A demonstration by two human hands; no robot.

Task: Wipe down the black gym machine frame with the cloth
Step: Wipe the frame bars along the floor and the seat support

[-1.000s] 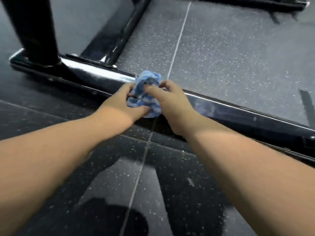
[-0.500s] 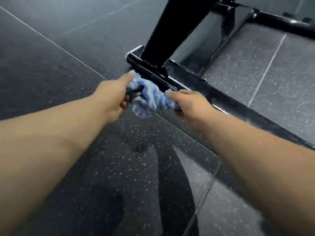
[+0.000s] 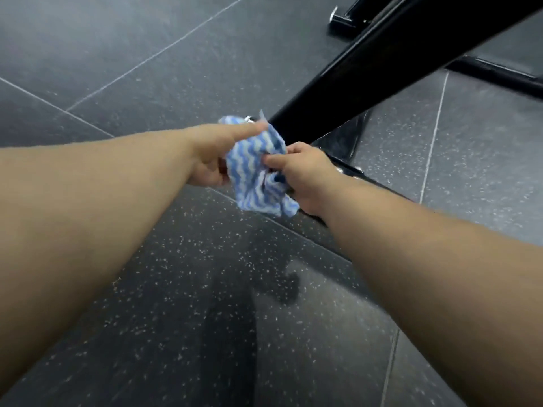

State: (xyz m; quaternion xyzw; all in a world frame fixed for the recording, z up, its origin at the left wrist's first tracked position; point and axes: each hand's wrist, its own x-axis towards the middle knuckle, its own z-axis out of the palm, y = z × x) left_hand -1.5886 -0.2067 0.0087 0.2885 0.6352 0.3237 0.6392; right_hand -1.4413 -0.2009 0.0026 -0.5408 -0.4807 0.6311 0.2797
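Mid-task: left hand [image 3: 211, 160] and right hand [image 3: 302, 177] fingers both clench the bunched cloth [image 3: 258, 177] at the frame [image 3: 367, 71] foot; everything above probably unwiped, glare hides it.

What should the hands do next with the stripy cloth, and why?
Probably press the cloth onto the slanted black post and rub upward along it. Both the left hand and the right hand grip the bunched cloth right at the post's foot, where it meets the base bar, and the long post above looks within reach.
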